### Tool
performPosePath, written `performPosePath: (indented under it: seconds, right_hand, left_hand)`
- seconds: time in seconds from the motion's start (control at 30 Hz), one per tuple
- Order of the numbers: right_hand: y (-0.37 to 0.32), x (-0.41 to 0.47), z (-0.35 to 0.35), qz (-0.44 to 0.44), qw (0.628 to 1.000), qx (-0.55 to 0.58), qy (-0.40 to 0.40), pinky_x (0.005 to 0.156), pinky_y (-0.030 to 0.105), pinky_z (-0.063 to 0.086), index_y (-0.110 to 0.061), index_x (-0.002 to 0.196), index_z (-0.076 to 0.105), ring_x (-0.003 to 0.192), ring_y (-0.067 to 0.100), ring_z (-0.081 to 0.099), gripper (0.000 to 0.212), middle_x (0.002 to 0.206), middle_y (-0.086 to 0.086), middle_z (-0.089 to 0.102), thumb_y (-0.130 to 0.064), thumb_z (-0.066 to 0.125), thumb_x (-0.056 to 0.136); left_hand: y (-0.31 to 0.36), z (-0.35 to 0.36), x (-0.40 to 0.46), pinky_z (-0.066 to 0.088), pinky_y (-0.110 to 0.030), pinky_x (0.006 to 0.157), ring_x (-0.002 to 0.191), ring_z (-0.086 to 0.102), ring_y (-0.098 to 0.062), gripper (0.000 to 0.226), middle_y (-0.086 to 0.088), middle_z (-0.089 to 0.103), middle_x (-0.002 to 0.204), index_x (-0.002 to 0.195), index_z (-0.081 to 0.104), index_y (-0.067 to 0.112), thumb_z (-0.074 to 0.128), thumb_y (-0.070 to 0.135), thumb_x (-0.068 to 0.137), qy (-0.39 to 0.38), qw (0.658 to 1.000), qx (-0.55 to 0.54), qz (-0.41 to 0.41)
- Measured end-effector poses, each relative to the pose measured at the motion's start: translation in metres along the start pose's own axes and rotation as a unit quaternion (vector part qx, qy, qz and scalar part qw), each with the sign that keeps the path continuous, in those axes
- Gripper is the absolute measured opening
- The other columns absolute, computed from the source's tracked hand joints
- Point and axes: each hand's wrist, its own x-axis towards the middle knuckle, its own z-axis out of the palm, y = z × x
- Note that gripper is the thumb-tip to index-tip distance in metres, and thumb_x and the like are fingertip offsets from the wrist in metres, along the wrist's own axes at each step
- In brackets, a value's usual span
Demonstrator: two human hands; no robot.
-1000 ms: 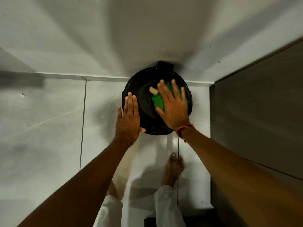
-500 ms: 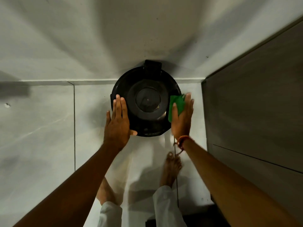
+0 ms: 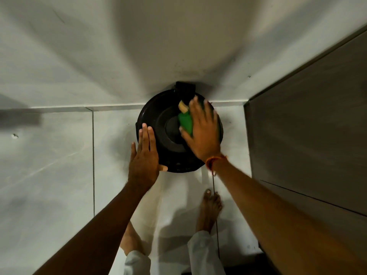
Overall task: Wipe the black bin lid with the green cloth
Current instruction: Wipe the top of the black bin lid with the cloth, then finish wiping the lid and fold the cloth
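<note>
The round black bin lid [image 3: 158,120] lies below me against the white wall, its hinge block at the far edge. My right hand [image 3: 202,132] lies flat on the lid's right half and presses the green cloth [image 3: 185,123] against it. A pale tag on the cloth shows past my fingers at the far side. My left hand [image 3: 144,159] rests flat with fingers together on the lid's left rim, thumb on the near edge. Most of the cloth is hidden under my palm.
The bin stands in a corner: white wall [image 3: 178,46] behind, a dark cabinet panel [image 3: 307,135] close on the right. Pale floor tiles [image 3: 59,165] stretch to the left. My bare feet [image 3: 210,211] stand just in front of the bin.
My right hand has carried the cloth from the lid's right edge back up onto the lid's top right part. My left hand has stayed on the left rim.
</note>
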Motion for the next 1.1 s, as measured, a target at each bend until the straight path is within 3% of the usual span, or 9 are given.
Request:
performPosePath:
  seconds: [0.23,0.43,0.6,0.67,0.73,0.77,0.83,0.97,1.1]
  right_hand:
    - [-0.029,-0.047,0.017,-0.117,0.992,-0.002,-0.035,0.129,0.057,0.016,-0.019,0.165,0.017,0.162,0.031,0.009,0.091,0.174,0.004,0.013,-0.058,0.055,0.092]
    - [-0.021,-0.053,-0.003,0.140,0.988,0.054,-0.037,0.127,0.060,0.023,-0.034,0.164,0.010,0.159,0.042,0.007,0.091,0.174,0.008,-0.002,-0.059,0.058,0.091]
    - [-0.055,-0.063,-0.015,0.034,0.996,0.026,-0.078,0.117,0.062,0.036,-0.033,0.159,0.031,0.145,0.048,0.033,0.093,0.166,0.020,0.020,-0.066,0.068,0.080]
    - [-0.064,-0.066,-0.022,0.021,0.994,0.039,-0.097,0.117,0.059,0.037,-0.029,0.160,0.028,0.144,0.044,0.036,0.101,0.161,0.021,0.026,-0.069,0.069,0.077]
    - [-0.072,-0.074,-0.032,0.009,0.989,0.073,-0.129,0.119,0.056,0.035,-0.025,0.163,0.020,0.148,0.042,0.031,0.112,0.162,0.020,0.023,-0.068,0.073,0.074]
    - [-0.078,-0.076,-0.040,-0.002,0.986,0.093,-0.137,0.119,0.056,0.034,-0.024,0.164,0.017,0.149,0.042,0.030,0.117,0.162,0.020,0.022,-0.067,0.075,0.072]
    - [-0.087,-0.081,-0.054,-0.009,0.984,0.117,-0.133,0.119,0.057,0.035,-0.021,0.164,0.013,0.149,0.042,0.030,0.123,0.163,0.020,0.021,-0.063,0.079,0.069]
    - [-0.116,-0.084,-0.109,-0.024,0.981,0.149,-0.123,0.122,0.059,0.032,-0.021,0.164,0.003,0.152,0.040,0.024,0.135,0.166,0.017,0.014,-0.071,0.076,0.062]
    - [-0.161,-0.075,-0.195,-0.043,0.944,0.278,-0.171,0.124,0.044,0.033,-0.039,0.162,-0.005,0.150,0.025,0.029,0.150,0.164,0.003,0.023,-0.076,0.082,0.047]
  left_hand:
    - [-0.005,-0.006,0.002,0.017,-0.057,0.127,0.160,-0.006,-0.031,0.139,-0.013,-0.016,0.171,0.162,-0.011,0.007,0.080,0.059,0.071,-0.003,1.000,0.028,0.006]
    - [0.003,-0.013,-0.003,0.009,-0.056,0.127,0.160,-0.006,-0.032,0.137,-0.015,-0.015,0.171,0.161,-0.015,0.007,0.077,0.061,0.074,-0.008,0.998,0.057,-0.009]
    - [0.021,-0.026,-0.017,0.028,-0.046,0.125,0.154,0.026,-0.037,0.071,-0.020,0.024,0.166,0.158,0.024,0.002,0.050,0.038,0.104,0.040,0.993,-0.097,-0.046]
    - [0.034,-0.038,-0.028,0.048,-0.046,0.107,0.129,0.056,-0.039,0.044,-0.024,0.058,0.137,0.134,0.057,0.002,0.039,0.033,0.109,0.070,0.919,-0.359,-0.147]
    - [0.045,-0.051,-0.043,0.055,-0.048,0.101,0.116,0.068,-0.035,0.056,-0.022,0.071,0.121,0.123,0.066,0.002,0.037,0.047,0.107,0.010,0.759,-0.612,-0.223]
    - [0.041,-0.060,-0.051,0.056,-0.049,0.102,0.117,0.069,-0.032,0.061,-0.019,0.073,0.122,0.127,0.067,0.005,0.041,0.055,0.102,-0.033,0.671,-0.704,-0.230]
    - [0.033,-0.075,-0.061,0.055,-0.048,0.103,0.121,0.069,-0.029,0.059,-0.015,0.073,0.127,0.132,0.066,0.009,0.054,0.054,0.095,-0.098,0.599,-0.769,-0.198]
    - [0.014,-0.128,-0.082,0.063,-0.039,0.082,0.112,0.072,-0.035,0.041,-0.020,0.075,0.119,0.119,0.073,0.004,0.079,0.022,0.083,-0.071,0.626,-0.762,-0.150]
    - [-0.003,-0.229,-0.115,0.064,-0.037,0.074,0.101,0.072,-0.040,0.016,-0.022,0.076,0.105,0.105,0.072,-0.002,0.070,-0.003,0.089,0.030,0.674,-0.724,-0.143]
